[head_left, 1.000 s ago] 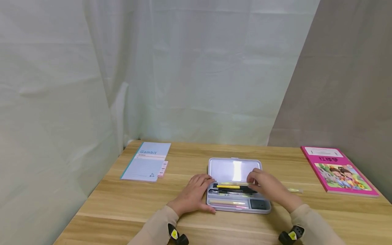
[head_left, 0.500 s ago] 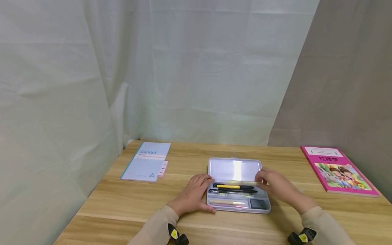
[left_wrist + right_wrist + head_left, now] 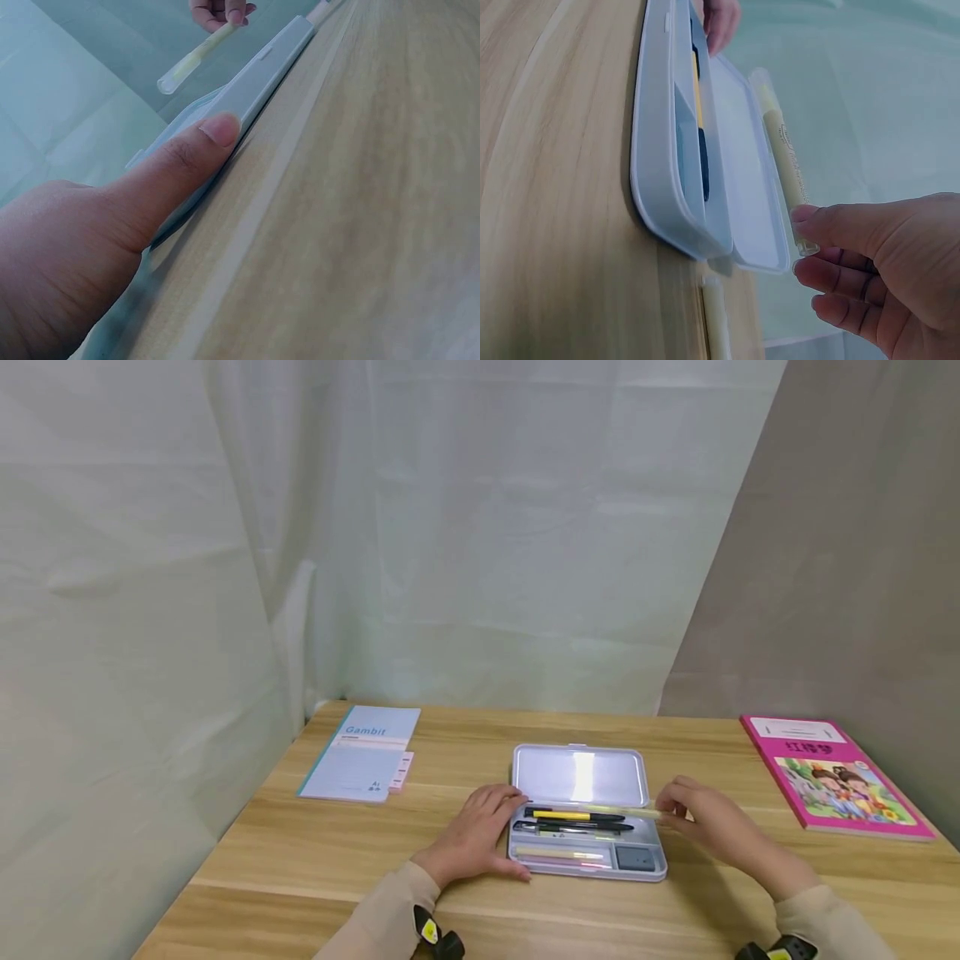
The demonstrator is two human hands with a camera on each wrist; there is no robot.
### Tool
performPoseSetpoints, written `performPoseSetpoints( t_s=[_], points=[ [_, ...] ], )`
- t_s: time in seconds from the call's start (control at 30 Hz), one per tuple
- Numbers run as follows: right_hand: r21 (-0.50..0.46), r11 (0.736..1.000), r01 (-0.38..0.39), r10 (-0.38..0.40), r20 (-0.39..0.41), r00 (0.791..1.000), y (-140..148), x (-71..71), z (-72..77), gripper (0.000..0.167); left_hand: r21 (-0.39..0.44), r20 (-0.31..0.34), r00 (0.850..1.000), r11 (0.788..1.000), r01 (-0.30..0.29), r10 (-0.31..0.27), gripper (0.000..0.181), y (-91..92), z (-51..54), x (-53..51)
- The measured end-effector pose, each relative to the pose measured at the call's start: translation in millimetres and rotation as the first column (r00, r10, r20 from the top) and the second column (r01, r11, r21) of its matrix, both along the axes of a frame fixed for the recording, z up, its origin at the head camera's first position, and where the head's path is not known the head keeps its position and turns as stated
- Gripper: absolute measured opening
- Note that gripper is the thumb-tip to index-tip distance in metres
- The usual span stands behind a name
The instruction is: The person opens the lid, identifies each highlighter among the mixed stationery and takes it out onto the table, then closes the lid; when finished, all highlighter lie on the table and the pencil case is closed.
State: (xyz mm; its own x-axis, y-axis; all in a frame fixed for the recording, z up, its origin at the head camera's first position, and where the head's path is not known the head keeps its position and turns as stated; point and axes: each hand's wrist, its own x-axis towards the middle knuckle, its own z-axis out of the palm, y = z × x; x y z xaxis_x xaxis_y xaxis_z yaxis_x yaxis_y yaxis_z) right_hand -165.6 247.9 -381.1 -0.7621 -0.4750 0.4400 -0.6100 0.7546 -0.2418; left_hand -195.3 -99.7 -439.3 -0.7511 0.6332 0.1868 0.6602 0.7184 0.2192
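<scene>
- The right hand (image 3: pixel 708 825) pinches a pale yellow pen (image 3: pixel 786 157) between thumb and fingers, near one end; its clear end points toward the person's left.
- The pen is in the air, above the right part of the open pencil case (image 3: pixel 654 112) and apart from it.
- The left hand (image 3: pixel 476 831) is spread wide across the case's left end, thumb against the near wall, fingers at the far side.
- The case lies flat, its lid (image 3: pixel 547 772) folded back.
- Inside, a yellow-and-black pen (image 3: pixel 573 816) lies beside a black pen (image 3: pixel 600 827); a dark block (image 3: pixel 635 858) fills the near right compartment.
- Another pale pen (image 3: pixel 717 322) lies on the table (image 3: pixel 450 743), just beyond the case's right end.
- Well apart are a notebook (image 3: pixel 352 764), left, and a pink book (image 3: pixel 840 777), right.
</scene>
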Motion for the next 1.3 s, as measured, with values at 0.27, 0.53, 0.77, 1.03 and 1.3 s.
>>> performPoseSetpoints(
  t_s=[0.27, 0.53, 0.77, 1.03, 1.3],
  points=[
    [-0.004, 1.0, -0.003, 0.003, -0.039, 0.999, 17.3, 2.0, -3.2, 0.023, -0.002, -0.015, 1.0, 1.0, -0.002, 0.002, 0.102, 0.6, 1.1, -0.6],
    [0.009, 0.999, 0.036, -0.036, -0.024, 0.999, 34.3, 9.9, -7.8, 0.026, -0.007, -0.012, 1.0, 1.0, -0.003, 0.003, 0.103, 0.8, 0.2, 0.5],
    [0.02, 0.997, 0.075, -0.075, -0.028, 0.997, 49.1, 15.7, -14.7, 0.027, -0.009, -0.022, 1.0, 1.0, -0.002, 0.002, 0.104, 1.2, -2.5, 0.9],
    [-0.041, 0.998, 0.038, -0.041, -0.072, 0.997, 70.2, 20.3, -26.7, 0.034, -0.01, -0.036, 0.999, 1.0, 0.0, -0.001, 0.104, 0.9, -2.6, 0.9],
    [-0.046, 0.998, 0.03, -0.034, -0.095, 0.995, 87.5, 21.7, -31.0, 0.032, -0.013, -0.03, 1.0, 1.0, -0.006, 0.006, 0.103, 0.2, -1.1, 0.3]
  ],
)
